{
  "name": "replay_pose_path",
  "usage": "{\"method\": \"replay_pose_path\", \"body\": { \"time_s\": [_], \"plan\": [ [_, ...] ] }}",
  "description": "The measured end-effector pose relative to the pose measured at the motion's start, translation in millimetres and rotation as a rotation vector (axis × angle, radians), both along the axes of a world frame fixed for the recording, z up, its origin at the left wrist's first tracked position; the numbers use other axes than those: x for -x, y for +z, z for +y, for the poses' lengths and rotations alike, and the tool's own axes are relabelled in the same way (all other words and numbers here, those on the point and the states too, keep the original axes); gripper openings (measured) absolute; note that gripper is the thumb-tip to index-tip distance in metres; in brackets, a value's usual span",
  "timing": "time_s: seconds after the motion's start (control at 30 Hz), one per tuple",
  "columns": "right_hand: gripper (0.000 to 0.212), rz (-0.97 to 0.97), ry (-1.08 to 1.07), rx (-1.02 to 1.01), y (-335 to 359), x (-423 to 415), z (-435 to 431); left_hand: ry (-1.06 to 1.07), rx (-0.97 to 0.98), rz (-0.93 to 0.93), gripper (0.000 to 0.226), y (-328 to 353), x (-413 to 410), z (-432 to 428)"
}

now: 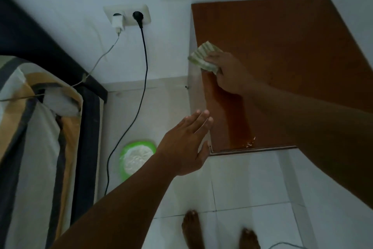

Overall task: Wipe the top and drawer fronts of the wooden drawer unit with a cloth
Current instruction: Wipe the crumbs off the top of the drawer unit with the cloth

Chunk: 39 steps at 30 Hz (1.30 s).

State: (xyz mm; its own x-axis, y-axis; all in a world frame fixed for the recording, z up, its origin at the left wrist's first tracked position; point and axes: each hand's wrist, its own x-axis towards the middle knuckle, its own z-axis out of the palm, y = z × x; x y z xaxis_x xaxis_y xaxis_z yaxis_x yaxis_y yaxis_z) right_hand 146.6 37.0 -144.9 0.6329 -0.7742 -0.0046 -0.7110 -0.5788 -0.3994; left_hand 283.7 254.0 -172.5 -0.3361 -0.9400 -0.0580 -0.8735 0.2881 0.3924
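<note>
The wooden drawer unit stands in the room's corner, and I look down on its reddish-brown top. A folded, green-striped cloth lies on the top at its left edge. My right hand grips the cloth and holds it against the wood. My left hand is open with straight fingers beside the unit's front left corner, its thumb at the edge. A small pale chipped spot marks the front edge. The drawer fronts are hidden from this angle.
A wall socket holds a white charger and a black plug, with cables hanging down. A bed with a striped sheet fills the left. A green and white round object lies on the tiled floor. My bare feet stand below.
</note>
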Motion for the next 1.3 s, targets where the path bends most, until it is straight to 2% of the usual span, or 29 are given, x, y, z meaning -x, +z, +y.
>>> {"method": "replay_pose_path", "body": {
  "time_s": [0.17,0.3,0.37,0.47,0.53,0.63,0.7,0.83,0.97,1.03,1.1,1.2,1.3],
  "plan": [
    [0.05,-0.081,0.14,-0.035,-9.9,48.7,69.7,0.023,-0.024,0.0,0.066,-2.3,-4.3,-4.9],
    [0.049,-0.053,0.214,-0.074,-8.5,90.9,130.1,0.048,-0.033,0.002,0.068,-2.6,0.9,0.8],
    [0.053,-0.079,0.161,-0.046,-3.4,105.0,137.2,0.052,-0.024,-0.014,0.068,0.5,6.9,0.1],
    [0.054,-0.13,-0.091,0.028,4.2,122.1,100.1,0.055,-0.001,-0.044,0.068,3.4,10.9,-2.4],
    [0.052,-0.058,-0.19,0.047,3.3,133.4,66.0,0.05,0.021,-0.076,0.067,4.4,13.1,-1.6],
    [0.052,0.09,-0.185,0.04,-14.0,139.7,48.5,0.051,0.058,-0.087,0.066,2.9,17.6,0.6],
    [0.05,0.06,-0.172,0.074,-24.0,139.6,56.8,0.027,0.062,-0.1,0.067,1.3,21.7,3.8],
    [0.045,-0.146,-0.189,0.104,-28.1,143.7,115.1,0.016,0.02,-0.085,0.074,-1.7,31.6,10.9],
    [0.064,-0.163,-0.037,0.041,-31.8,145.5,206.9,0.016,-0.004,-0.097,0.075,3.0,28.7,6.9],
    [0.06,-0.161,0.033,-0.002,-26.9,147.6,230.7,0.004,-0.018,-0.093,0.073,6.5,27.0,4.5],
    [0.057,-0.196,0.041,0.03,-10.2,147.8,221.2,-0.01,-0.023,-0.087,0.071,9.1,25.6,2.4],
    [0.053,-0.251,-0.111,0.115,20.3,137.6,159.4,-0.028,-0.003,-0.088,0.068,7.9,21.7,-1.7],
    [0.047,-0.152,-0.184,0.149,14.2,121.7,89.8,-0.012,0.02,-0.088,0.064,5.7,20.0,-3.9]
  ]
}}
